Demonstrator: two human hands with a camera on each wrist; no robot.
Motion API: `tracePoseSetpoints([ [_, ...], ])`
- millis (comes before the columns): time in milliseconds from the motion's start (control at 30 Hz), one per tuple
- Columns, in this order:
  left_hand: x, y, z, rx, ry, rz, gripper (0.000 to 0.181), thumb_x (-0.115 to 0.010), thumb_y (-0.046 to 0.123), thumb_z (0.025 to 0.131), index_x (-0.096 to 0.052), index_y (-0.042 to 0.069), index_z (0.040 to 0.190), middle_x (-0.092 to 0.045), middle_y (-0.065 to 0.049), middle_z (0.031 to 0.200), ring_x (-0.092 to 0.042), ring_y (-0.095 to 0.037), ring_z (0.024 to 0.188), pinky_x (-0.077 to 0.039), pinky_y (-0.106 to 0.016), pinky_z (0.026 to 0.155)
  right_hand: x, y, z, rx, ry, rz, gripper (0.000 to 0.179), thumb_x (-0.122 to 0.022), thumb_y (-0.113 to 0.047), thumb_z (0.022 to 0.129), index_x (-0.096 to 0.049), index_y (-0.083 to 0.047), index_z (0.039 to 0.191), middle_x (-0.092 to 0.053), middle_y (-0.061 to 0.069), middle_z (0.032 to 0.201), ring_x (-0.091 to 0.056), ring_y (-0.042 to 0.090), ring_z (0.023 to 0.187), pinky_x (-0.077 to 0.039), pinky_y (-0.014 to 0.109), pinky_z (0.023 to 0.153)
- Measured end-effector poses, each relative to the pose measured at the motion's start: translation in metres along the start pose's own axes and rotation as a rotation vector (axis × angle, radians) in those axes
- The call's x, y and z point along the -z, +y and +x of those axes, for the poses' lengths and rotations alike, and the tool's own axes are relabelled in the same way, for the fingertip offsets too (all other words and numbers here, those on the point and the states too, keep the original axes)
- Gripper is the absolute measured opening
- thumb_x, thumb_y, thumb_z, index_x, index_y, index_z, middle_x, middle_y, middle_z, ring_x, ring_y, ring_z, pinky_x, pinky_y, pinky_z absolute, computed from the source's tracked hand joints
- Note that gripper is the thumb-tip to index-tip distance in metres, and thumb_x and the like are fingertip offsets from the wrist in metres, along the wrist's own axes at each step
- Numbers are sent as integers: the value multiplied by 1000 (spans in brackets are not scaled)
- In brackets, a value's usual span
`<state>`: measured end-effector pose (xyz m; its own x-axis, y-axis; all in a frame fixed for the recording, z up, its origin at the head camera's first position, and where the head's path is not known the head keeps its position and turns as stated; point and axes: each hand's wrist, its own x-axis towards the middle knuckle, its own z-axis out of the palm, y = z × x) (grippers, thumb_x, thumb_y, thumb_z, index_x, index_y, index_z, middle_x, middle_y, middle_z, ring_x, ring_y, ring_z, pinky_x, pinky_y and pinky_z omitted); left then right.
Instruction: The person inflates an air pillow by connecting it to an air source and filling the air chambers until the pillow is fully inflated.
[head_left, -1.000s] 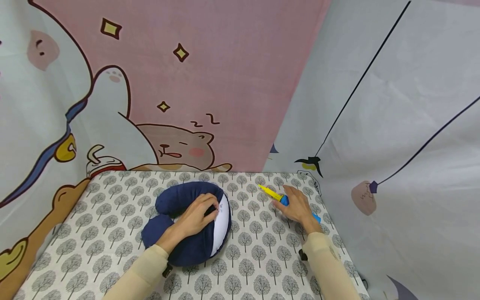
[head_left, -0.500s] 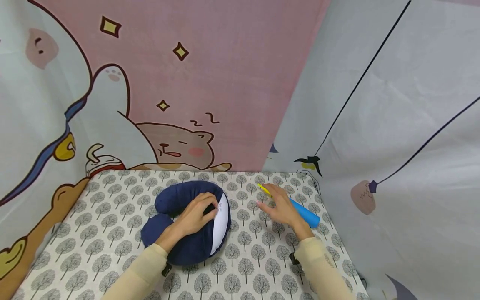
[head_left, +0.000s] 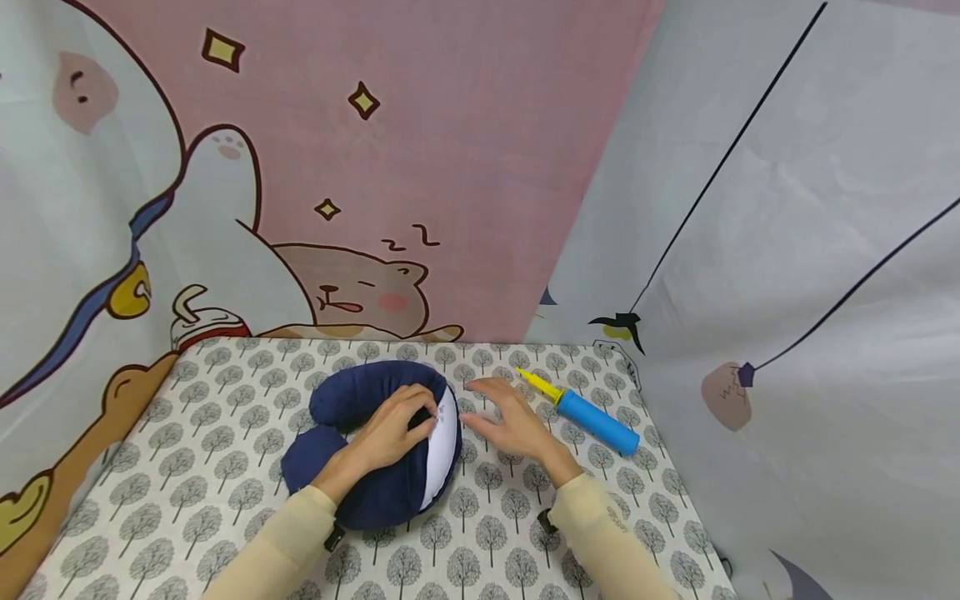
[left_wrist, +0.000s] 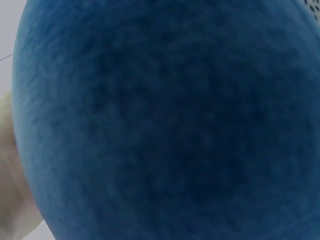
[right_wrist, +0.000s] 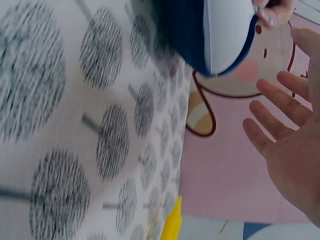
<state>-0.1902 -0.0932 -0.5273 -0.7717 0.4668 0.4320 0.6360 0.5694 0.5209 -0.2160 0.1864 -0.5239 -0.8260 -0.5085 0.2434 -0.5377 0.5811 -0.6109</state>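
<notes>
A navy U-shaped neck pillow (head_left: 390, 500) with a white panel (head_left: 444, 450) lies on the patterned cloth. Over its middle, my left hand (head_left: 390, 429) holds the pillow with curled fingers near the white panel; exactly what the fingertips pinch is too small to tell. The left wrist view is filled by the blue plush (left_wrist: 170, 120). My right hand (head_left: 513, 421) is just right of the pillow, its fingers spread and holding nothing, as the right wrist view also shows. A blue hand pump (head_left: 598, 423) with a yellow nozzle lies to the right of that hand.
The table (head_left: 225, 492) has a white cloth printed with grey trees. A pink cartoon-print curtain (head_left: 480, 167) hangs behind its far edge, and a pale curtain (head_left: 787, 250) stands along the right side.
My right hand has let go of the pump and moved left towards the pillow. The pump now lies on the cloth. The left hand has stayed on the pillow.
</notes>
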Motion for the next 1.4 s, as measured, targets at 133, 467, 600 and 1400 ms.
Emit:
tracePoseSetpoints([
  [133, 0, 0, 0, 2, -1, 4, 6, -81, 10, 104, -77, 10, 109, -75, -4, 119, -68, -22, 109, -59, -44, 97, -8, -9, 8, 64, 22, 39, 44, -77, -34, 109, -72, -14, 149, -74, 9, 151, -67, 30, 145, -56, 56, 120],
  [467, -1, 0, 0, -5, 6, 7, 7, -81, 9, 103, -77, 9, 108, -76, -4, 118, -69, -23, 109, -60, -44, 96, -22, -14, 18, 214, 72, 23, 20, -73, -16, 111, -82, -8, 127, -84, 7, 123, -78, 25, 115, -65, 50, 100],
  [600, -1, 1, 0, -3, 5, 5, 7, -81, 9, 103, -77, 8, 109, -76, -4, 118, -69, -23, 109, -60, -44, 97, -24, -15, 21, 244, 79, 16, 15, -73, -13, 111, -83, -9, 121, -85, 6, 117, -79, 21, 109, -66, 44, 96],
  [1400, 0, -1, 3, 4, -6, 41, 10, -83, 8, 97, -78, 7, 106, -76, -5, 116, -69, -23, 106, -60, -43, 95, -38, -22, 22, 229, 104, 100, 8, -67, -3, 110, -75, -3, 110, -77, 10, 102, -72, 17, 88, -60, 24, 79],
])
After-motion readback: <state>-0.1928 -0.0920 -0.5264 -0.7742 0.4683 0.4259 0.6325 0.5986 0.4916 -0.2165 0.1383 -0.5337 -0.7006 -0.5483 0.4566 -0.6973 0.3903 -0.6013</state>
